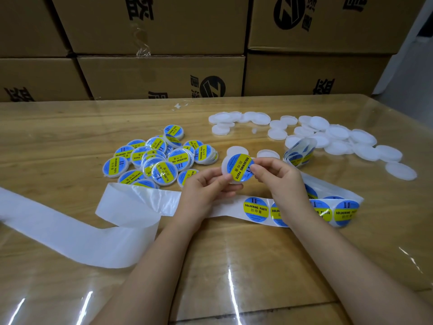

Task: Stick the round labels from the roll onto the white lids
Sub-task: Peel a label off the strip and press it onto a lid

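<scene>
Left hand [206,186] hides lid [225,164] (partly).

Before me the bench [234,266]: wood grain under glossy clear film. White lids [337,134]: matt, faintly translucent plastic. My labels [256,208]: glossy. The liner [70,231]: smooth, shiny, semi-sheer paper. Far-edge boxes [164,73]: matt cardboard.

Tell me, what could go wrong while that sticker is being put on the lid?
The label, pinched by the right hand, sits toward one side of the lid that the left hand holds, so it might stick off-centre or wrinkled. The right forearm also lies across the label strip and could crease or drag it.
</scene>
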